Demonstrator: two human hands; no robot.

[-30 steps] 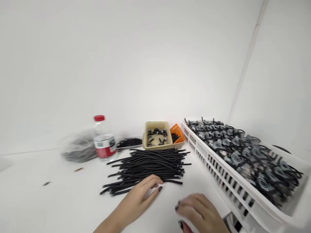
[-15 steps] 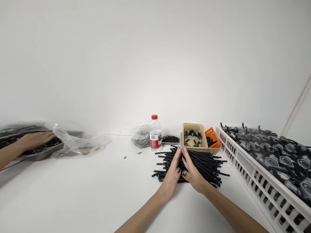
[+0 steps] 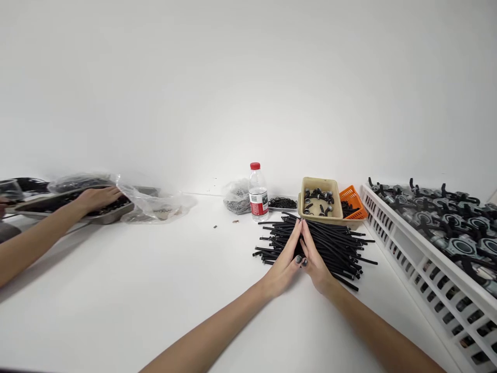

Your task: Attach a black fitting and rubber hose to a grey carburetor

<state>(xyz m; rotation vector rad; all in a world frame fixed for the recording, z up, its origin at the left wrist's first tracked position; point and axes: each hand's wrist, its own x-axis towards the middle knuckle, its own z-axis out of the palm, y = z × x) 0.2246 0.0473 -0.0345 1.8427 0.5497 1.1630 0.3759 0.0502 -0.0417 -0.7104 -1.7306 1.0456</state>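
My left hand (image 3: pixel 285 268) and my right hand (image 3: pixel 316 265) meet at the fingertips and thumb tips, forming a peak with a gap between the palms. Their fingers are stretched out, and I see nothing gripped in either one. Just beyond and beneath the fingers lies a loose pile of thin black rubber tubes (image 3: pixel 337 246), mostly sideways on the white table (image 3: pixel 174 300). The hands cover the near middle of the pile. Small light-coloured marks or bits show at several tube ends.
Behind the pile stand a red-capped bottle (image 3: pixel 257 191), a beige bin (image 3: pixel 320 208) of small fittings and an orange basket (image 3: pixel 355 202). A white crate (image 3: pixel 423 248) of metal-and-black parts borders the right. At left, another person's hand (image 3: pixel 97 199) reaches into a metal tray (image 3: pixel 112 213) beside clear plastic (image 3: pixel 163 207).
The view has shifted, so everything sits higher and further right. My thumbs have come together while the fingertips stay joined. At left, the other person's hand remains over the tray.
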